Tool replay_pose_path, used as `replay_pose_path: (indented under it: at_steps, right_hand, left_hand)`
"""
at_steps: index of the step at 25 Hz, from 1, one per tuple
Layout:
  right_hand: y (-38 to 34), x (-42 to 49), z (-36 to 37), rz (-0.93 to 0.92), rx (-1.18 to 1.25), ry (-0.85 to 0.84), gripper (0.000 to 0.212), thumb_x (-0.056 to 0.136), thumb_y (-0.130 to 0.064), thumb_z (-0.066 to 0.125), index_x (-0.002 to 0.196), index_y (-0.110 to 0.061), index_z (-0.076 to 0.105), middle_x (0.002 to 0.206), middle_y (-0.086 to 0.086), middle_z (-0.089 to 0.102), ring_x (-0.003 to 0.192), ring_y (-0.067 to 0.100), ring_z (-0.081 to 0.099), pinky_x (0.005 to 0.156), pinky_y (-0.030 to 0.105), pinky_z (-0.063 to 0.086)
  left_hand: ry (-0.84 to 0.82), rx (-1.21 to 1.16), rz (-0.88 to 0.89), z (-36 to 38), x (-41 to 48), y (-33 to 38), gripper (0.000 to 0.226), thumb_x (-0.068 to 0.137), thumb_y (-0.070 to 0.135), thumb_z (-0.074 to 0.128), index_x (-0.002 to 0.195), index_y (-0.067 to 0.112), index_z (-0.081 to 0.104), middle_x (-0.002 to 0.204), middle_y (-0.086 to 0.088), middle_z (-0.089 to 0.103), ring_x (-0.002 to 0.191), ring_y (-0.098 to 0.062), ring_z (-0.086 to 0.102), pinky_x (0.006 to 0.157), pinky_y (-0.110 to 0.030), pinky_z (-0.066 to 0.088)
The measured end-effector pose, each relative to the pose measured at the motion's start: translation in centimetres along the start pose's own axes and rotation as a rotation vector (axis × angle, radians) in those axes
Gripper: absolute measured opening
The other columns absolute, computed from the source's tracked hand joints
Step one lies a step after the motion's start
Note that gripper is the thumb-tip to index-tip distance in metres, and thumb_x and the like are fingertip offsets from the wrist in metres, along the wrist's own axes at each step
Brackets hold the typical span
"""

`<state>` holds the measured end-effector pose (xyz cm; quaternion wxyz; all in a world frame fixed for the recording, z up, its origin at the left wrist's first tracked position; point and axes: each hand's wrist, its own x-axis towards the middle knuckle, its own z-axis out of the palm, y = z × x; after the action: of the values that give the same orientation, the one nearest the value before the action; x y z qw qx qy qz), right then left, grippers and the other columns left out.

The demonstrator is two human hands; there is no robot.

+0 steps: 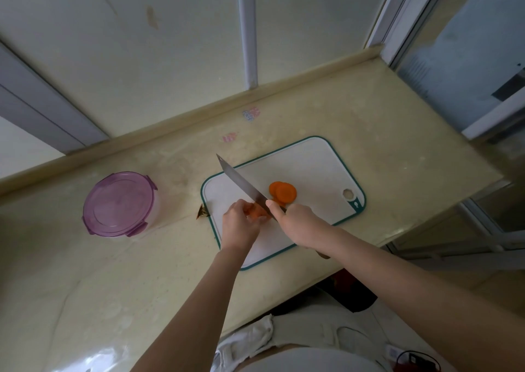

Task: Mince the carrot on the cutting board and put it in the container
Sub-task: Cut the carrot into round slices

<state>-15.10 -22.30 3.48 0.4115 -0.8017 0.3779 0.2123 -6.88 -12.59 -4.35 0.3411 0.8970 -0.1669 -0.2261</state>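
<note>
Slicing step: the right hand (pixel 298 224), grip clamped round the handle of the kitchen knife (pixel 241 181), sets the blade slanting down against the carrot stub (pixel 257 212), which the left hand (pixel 240 224) pins to the white cutting board (pixel 312 167), grip curled over it. Judgement: tuck the fingertips back from the edge, cut thin and even, then stack the rounds for mincing. Carrot is bright orange; a few overlapping carrot rounds (pixel 282 192) lie just right of the blade, and the purple-lidded container (pixel 119 204) stands closed, well apart to the left on the worktop (pixel 383 133).
</note>
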Motion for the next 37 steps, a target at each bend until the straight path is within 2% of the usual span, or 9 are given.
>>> replay_pose_path:
  at_steps: [12,14,16,21,23,27,30,33,37]
  right_hand:
    - [3.5,-3.1,0.5,0.041,-0.030,0.019,0.059,0.097,-0.056,0.026,0.058,-0.013,0.037,0.058,0.002,0.042,0.053,0.014,0.042,0.050,0.026,0.032]
    - [3.3,-3.0,0.7,0.039,-0.067,0.010,0.051,0.099,-0.052,0.027,0.061,-0.021,0.036,0.060,0.002,0.042,0.056,0.016,0.045,0.050,0.025,0.033]
    - [2.9,-2.8,0.6,0.037,-0.084,0.001,0.038,0.103,-0.041,0.027,0.066,-0.036,0.024,0.065,0.002,0.040,0.064,0.019,0.049,0.053,0.027,0.034]
    - [2.7,-1.6,0.9,0.000,-0.011,-0.003,0.053,0.097,-0.057,0.022,0.063,-0.019,0.037,0.065,0.002,0.044,0.055,0.011,0.039,0.055,0.024,0.035]
    - [2.2,-0.6,1.3,-0.002,-0.010,-0.011,0.054,0.097,-0.058,0.024,0.064,-0.019,0.038,0.064,0.002,0.044,0.055,0.011,0.040,0.054,0.027,0.036]
    - [1.5,0.8,1.1,0.048,-0.055,0.001,0.062,0.096,-0.060,0.021,0.064,-0.012,0.044,0.062,0.004,0.047,0.056,0.014,0.046,0.051,0.026,0.033]
    - [1.0,1.1,1.0,0.030,-0.023,0.011,0.058,0.098,-0.058,0.021,0.065,-0.015,0.043,0.064,0.004,0.046,0.060,0.016,0.047,0.054,0.027,0.035]
    - [0.5,1.4,0.7,0.006,-0.002,-0.033,0.041,0.100,-0.052,0.023,0.067,-0.031,0.034,0.067,0.001,0.041,0.066,0.018,0.048,0.058,0.028,0.039]
    - [1.4,1.6,0.5,0.059,0.064,-0.036,0.061,0.095,-0.063,0.020,0.065,-0.014,0.039,0.062,0.005,0.045,0.054,0.018,0.047,0.048,0.027,0.040]
  left_hand:
    - [-0.015,0.003,0.017,0.0,0.0,0.0,0.028,0.081,0.020,0.071,0.104,0.009,0.059,0.098,-0.002,0.059,0.088,-0.014,0.054,0.075,-0.019,0.040]
    - [-0.010,-0.002,0.009,0.0,0.2,0.0,0.027,0.080,0.019,0.072,0.103,0.009,0.060,0.096,-0.002,0.059,0.088,-0.015,0.054,0.074,-0.020,0.039]
    - [-0.010,-0.011,-0.002,0.0,0.3,0.0,0.025,0.080,0.018,0.072,0.101,0.010,0.060,0.094,-0.002,0.059,0.088,-0.016,0.055,0.073,-0.020,0.039]
    - [-0.009,0.010,0.011,0.1,0.2,-0.1,0.025,0.080,0.019,0.072,0.100,0.011,0.059,0.095,-0.001,0.057,0.086,-0.015,0.054,0.073,-0.020,0.038]
    - [0.000,0.003,0.010,0.2,0.1,-0.1,0.025,0.080,0.020,0.072,0.100,0.010,0.059,0.094,0.000,0.056,0.086,-0.015,0.053,0.073,-0.020,0.039]
    - [0.011,0.003,0.011,0.2,0.2,-0.2,0.026,0.080,0.022,0.072,0.099,0.010,0.059,0.093,-0.001,0.056,0.085,-0.015,0.052,0.073,-0.020,0.039]
    - [0.020,-0.007,0.013,0.4,0.1,-0.3,0.027,0.079,0.023,0.072,0.099,0.010,0.059,0.093,-0.001,0.057,0.084,-0.015,0.052,0.072,-0.020,0.039]
    - [0.023,-0.011,0.007,0.4,0.1,-0.3,0.028,0.079,0.023,0.073,0.099,0.010,0.059,0.094,-0.001,0.058,0.085,-0.015,0.054,0.073,-0.021,0.041]
    - [0.024,-0.043,-0.012,0.5,0.2,-0.2,0.027,0.078,0.021,0.073,0.099,0.011,0.060,0.095,-0.002,0.059,0.086,-0.016,0.055,0.075,-0.022,0.044]
